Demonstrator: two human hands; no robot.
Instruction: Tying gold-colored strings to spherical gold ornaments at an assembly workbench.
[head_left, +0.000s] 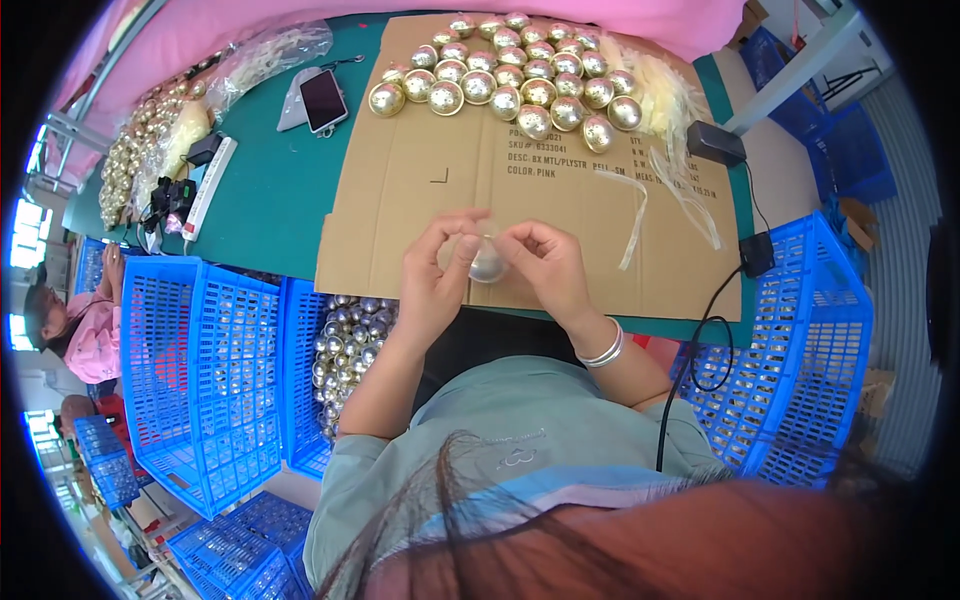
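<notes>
A shiny round metallic bell (pixel 487 266) is held between my hands, over the near part of a flat cardboard sheet (pixel 420 215). My left hand (pixel 435 265) grips it from the left, its thumb at the bell's upper side and its index finger arched above. On the other side, my right hand (pixel 552 268) pinches at the bell's upper right with thumb and forefinger. A faint pale loop seems to show between the fingertips, too blurred to make out. Farther back, many gold bells (pixel 508 76) stand grouped on the cardboard. Beside them lies a bundle of pale ribbons (pixel 655 95).
Loose ribbon strips (pixel 637 225) lie right of my hands. A phone (pixel 323 101), a power strip (pixel 210 188) and more bells (pixel 125 160) rest on the green table (pixel 265 170). Blue crates (pixel 205 370) flank me; a black cable (pixel 690 370) hangs at right. Another person (pixel 92 335) sits far left.
</notes>
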